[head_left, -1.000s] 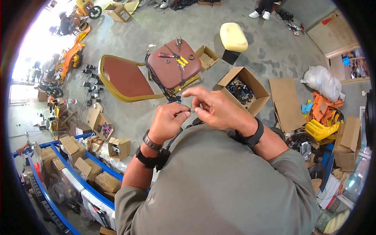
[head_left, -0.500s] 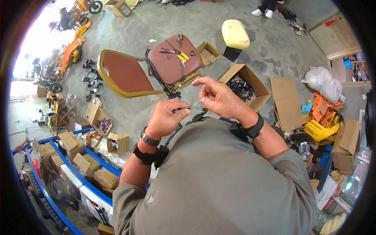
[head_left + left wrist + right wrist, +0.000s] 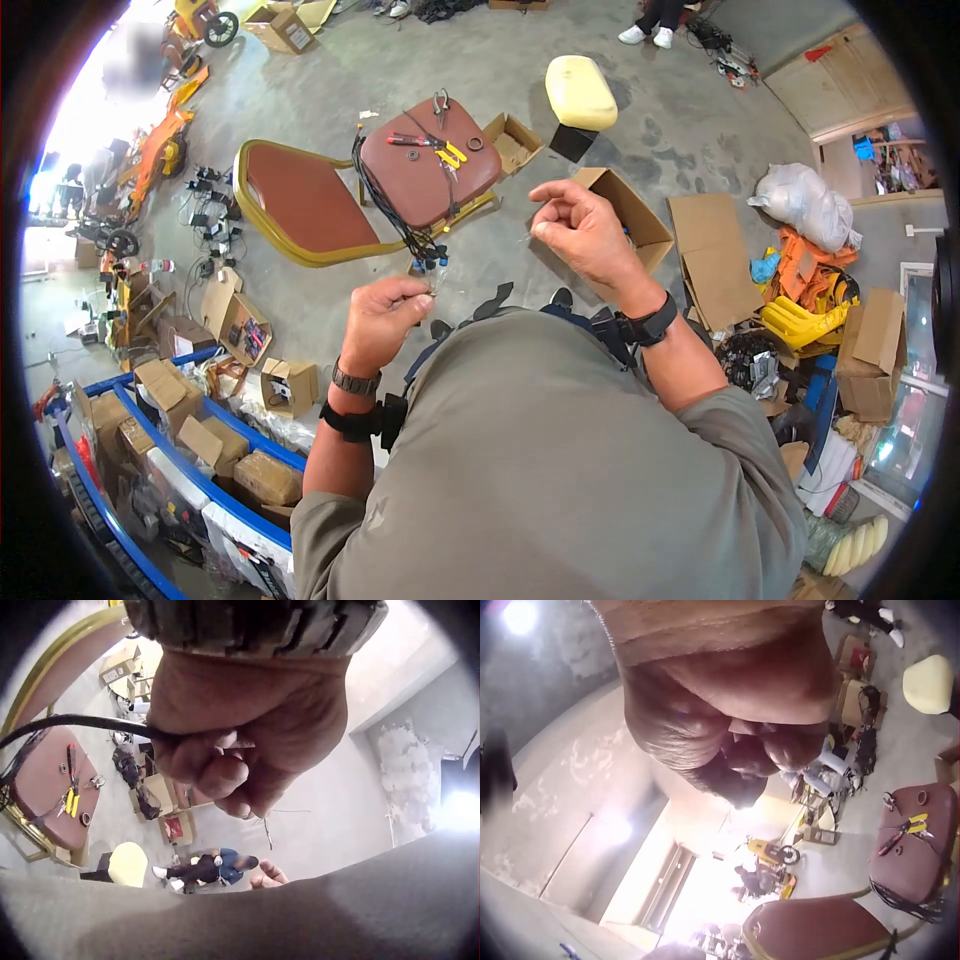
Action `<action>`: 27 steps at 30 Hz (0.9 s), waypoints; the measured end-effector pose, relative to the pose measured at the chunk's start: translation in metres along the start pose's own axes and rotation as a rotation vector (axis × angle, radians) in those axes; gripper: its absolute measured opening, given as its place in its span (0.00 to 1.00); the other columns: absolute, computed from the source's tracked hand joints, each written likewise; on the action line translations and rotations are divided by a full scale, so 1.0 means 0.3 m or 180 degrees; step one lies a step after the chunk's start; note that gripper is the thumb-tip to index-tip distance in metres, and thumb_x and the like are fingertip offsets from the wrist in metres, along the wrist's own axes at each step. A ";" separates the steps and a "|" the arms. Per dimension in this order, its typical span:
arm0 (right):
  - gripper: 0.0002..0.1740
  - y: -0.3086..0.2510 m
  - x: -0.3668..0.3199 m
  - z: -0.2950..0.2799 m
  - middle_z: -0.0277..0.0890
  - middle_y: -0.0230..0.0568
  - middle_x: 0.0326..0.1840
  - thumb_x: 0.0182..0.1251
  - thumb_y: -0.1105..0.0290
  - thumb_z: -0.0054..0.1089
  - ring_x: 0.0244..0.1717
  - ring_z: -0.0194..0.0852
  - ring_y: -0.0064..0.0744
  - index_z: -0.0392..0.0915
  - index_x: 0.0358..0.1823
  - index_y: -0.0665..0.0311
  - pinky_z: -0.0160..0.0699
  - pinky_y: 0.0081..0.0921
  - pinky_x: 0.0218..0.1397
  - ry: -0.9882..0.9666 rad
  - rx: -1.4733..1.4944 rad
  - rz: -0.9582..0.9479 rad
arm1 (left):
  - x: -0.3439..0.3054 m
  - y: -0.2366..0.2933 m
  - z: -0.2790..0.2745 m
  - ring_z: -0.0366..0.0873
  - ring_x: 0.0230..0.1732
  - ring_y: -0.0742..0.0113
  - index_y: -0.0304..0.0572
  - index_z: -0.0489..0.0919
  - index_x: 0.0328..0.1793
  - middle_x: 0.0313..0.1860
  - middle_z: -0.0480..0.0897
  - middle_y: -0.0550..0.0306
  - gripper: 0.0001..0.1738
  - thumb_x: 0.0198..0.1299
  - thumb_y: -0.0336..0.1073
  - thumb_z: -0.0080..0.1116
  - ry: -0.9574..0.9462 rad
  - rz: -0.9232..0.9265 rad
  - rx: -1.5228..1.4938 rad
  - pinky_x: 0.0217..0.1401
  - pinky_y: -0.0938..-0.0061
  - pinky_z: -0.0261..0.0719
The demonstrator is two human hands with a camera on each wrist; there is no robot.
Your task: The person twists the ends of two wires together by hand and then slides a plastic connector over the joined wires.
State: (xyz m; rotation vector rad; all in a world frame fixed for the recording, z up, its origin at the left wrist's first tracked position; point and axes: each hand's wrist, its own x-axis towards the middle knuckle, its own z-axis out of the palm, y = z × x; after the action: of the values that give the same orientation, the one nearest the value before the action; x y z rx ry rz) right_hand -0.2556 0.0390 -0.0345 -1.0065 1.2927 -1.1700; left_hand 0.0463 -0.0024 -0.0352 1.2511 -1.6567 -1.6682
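My left hand [image 3: 385,315] grips a black cable [image 3: 82,720], which runs into the curled fingers in the left wrist view. Thin bare wires [image 3: 268,834] stick out past its thumb and fingertips. To the right and higher, my right hand [image 3: 590,240] is apart from the cable, thumb and index finger pinched together on a faint, thin strand [image 3: 526,238]. Ahead, a bundle of black cables [image 3: 385,205] hangs over the edge of a brown chair seat [image 3: 400,188]. Yellow-handled cutters [image 3: 452,156], a red-handled tool [image 3: 405,140] and pliers [image 3: 440,104] lie on that seat.
An open cardboard box [image 3: 645,225] stands behind my right hand. A yellow cushion [image 3: 582,92] sits farther back. Left, a blue-railed rack [image 3: 215,490] holds several cartons; right lie flat cardboard [image 3: 715,245] and orange and yellow parts [image 3: 800,320]. A person's shoes [image 3: 645,36] show far off.
My hands have moved apart: the right up and to the right, away from the wire ends, the left down and to the left with the cable. Thin wires stretched between them half a second ago.
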 end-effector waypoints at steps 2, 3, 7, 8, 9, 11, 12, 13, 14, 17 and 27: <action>0.17 0.018 0.018 -0.004 0.78 0.29 0.37 0.64 0.82 0.60 0.39 0.75 0.15 0.75 0.56 0.68 0.76 0.18 0.48 0.0284 0.0058 -0.0059 | -0.010 -0.018 -0.061 0.69 0.23 0.82 0.33 0.85 0.37 0.24 0.79 0.66 0.03 0.58 0.26 0.65 -0.0041 -0.0086 -0.0073 0.26 0.82 0.67; 0.18 0.017 0.023 0.000 0.78 0.29 0.37 0.64 0.82 0.60 0.39 0.75 0.15 0.75 0.56 0.68 0.76 0.17 0.48 0.0418 0.0069 -0.0096 | -0.014 -0.023 -0.093 0.69 0.22 0.82 0.33 0.85 0.37 0.24 0.79 0.66 0.03 0.58 0.26 0.66 -0.0074 -0.0082 -0.0213 0.24 0.82 0.66; 0.17 0.041 0.067 0.029 0.78 0.29 0.37 0.63 0.82 0.61 0.37 0.75 0.15 0.75 0.54 0.68 0.75 0.15 0.44 0.0879 0.0360 -0.0191 | -0.016 -0.036 -0.199 0.68 0.21 0.82 0.33 0.85 0.38 0.23 0.79 0.65 0.04 0.58 0.27 0.66 -0.0256 -0.0147 -0.0497 0.22 0.82 0.64; 0.17 0.045 0.087 0.031 0.79 0.29 0.37 0.63 0.82 0.61 0.37 0.75 0.15 0.75 0.54 0.68 0.74 0.14 0.43 0.0975 0.0417 -0.0198 | -0.013 -0.037 -0.221 0.69 0.21 0.82 0.33 0.85 0.38 0.23 0.79 0.64 0.04 0.58 0.27 0.66 -0.0293 -0.0177 -0.0501 0.22 0.82 0.64; 0.17 0.048 0.109 0.028 0.79 0.29 0.37 0.63 0.82 0.61 0.36 0.74 0.15 0.75 0.53 0.68 0.72 0.14 0.40 0.1034 0.0402 -0.0156 | -0.009 -0.042 -0.237 0.69 0.21 0.82 0.33 0.85 0.38 0.23 0.79 0.64 0.04 0.58 0.27 0.66 -0.0298 -0.0208 -0.0504 0.22 0.83 0.64; 0.16 0.059 0.166 -0.001 0.78 0.30 0.37 0.63 0.81 0.62 0.37 0.74 0.16 0.76 0.53 0.70 0.74 0.16 0.43 0.1108 0.0275 -0.0128 | 0.019 -0.053 -0.253 0.69 0.21 0.82 0.34 0.85 0.38 0.24 0.80 0.64 0.03 0.58 0.26 0.66 -0.0322 -0.0244 -0.0514 0.22 0.83 0.65; 0.16 0.063 0.201 -0.028 0.78 0.30 0.37 0.63 0.81 0.62 0.38 0.75 0.16 0.76 0.53 0.71 0.75 0.17 0.44 0.1131 0.0194 -0.0118 | 0.038 -0.052 -0.256 0.69 0.21 0.82 0.34 0.85 0.37 0.24 0.80 0.64 0.03 0.58 0.26 0.66 -0.0319 -0.0256 -0.0518 0.22 0.83 0.65; 0.15 0.066 0.240 -0.054 0.78 0.30 0.36 0.63 0.80 0.63 0.38 0.75 0.15 0.76 0.51 0.71 0.75 0.16 0.43 0.1207 0.0118 -0.0111 | 0.056 -0.050 -0.256 0.70 0.21 0.81 0.34 0.85 0.37 0.25 0.80 0.63 0.03 0.58 0.26 0.65 -0.0300 -0.0272 -0.0533 0.22 0.83 0.65; 0.15 0.070 0.283 -0.085 0.78 0.30 0.36 0.63 0.80 0.63 0.38 0.75 0.15 0.77 0.51 0.71 0.75 0.16 0.43 0.1210 0.0025 -0.0124 | 0.073 -0.047 -0.253 0.70 0.21 0.81 0.33 0.85 0.37 0.25 0.80 0.63 0.03 0.58 0.25 0.65 -0.0265 -0.0288 -0.0553 0.22 0.83 0.65; 0.13 0.112 0.454 -0.209 0.78 0.29 0.36 0.62 0.78 0.64 0.37 0.75 0.15 0.79 0.48 0.71 0.76 0.16 0.43 0.1115 -0.0328 -0.0166 | 0.139 -0.034 -0.248 0.69 0.20 0.81 0.33 0.85 0.37 0.25 0.80 0.63 0.02 0.57 0.24 0.64 -0.0032 -0.0307 -0.0512 0.22 0.83 0.65; 0.13 0.262 1.105 -0.596 0.83 0.38 0.37 0.62 0.72 0.60 0.38 0.81 0.27 0.81 0.47 0.70 0.80 0.26 0.45 0.0535 -0.1417 -0.0055 | 0.377 0.116 -0.058 0.69 0.19 0.79 0.31 0.83 0.38 0.24 0.80 0.61 0.03 0.60 0.24 0.64 0.1276 -0.0714 -0.1023 0.20 0.83 0.64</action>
State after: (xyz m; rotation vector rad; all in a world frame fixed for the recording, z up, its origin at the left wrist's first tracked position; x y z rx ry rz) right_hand -0.4520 -0.2601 -0.1763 -1.2585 1.7299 -1.0160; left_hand -0.0015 -0.1117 -0.0299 1.5222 -1.0012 -1.5953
